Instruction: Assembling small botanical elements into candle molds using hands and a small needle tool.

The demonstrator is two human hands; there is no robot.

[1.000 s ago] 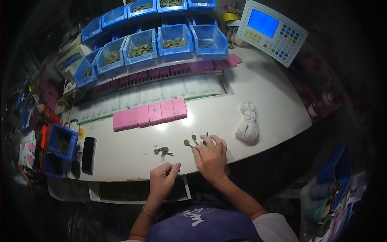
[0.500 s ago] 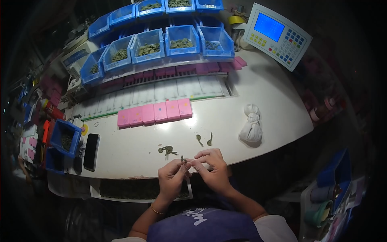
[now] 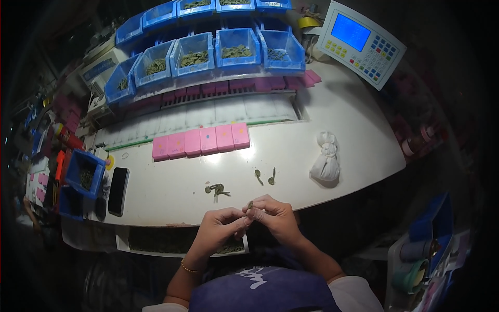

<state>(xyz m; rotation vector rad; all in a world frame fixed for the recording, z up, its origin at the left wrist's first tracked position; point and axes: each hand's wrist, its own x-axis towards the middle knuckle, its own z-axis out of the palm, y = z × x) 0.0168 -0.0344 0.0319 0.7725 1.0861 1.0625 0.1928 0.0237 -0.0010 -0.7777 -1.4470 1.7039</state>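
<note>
At the bench's front edge, my left hand (image 3: 222,224) and my right hand (image 3: 278,217) meet with thumbs and fingertips pinched together. Between them a small dull-green piece (image 3: 251,205) sticks up, mostly covered by the fingers. Its exact kind is too small to make out. Just beyond my left hand lies a little cluster of green stemmed pieces (image 3: 218,190) with roundish heads. Two more stemmed pieces, one of them upright-looking (image 3: 272,177), rest farther right on the white bench top (image 3: 182,195).
A row of pink blocks (image 3: 200,141) crosses the mid-bench. Blue bins (image 3: 192,57) with green pieces stand behind. A tied white cloth bag (image 3: 326,158) lies right, below a keypad unit (image 3: 361,44). A phone (image 3: 119,191) and blue boxes (image 3: 83,174) are left. An open drawer (image 3: 122,242) juts below.
My hands have drawn closer together, and the right fingers have curled in around the small green piece. It has shifted right. The loose pieces on the bench stay put.
</note>
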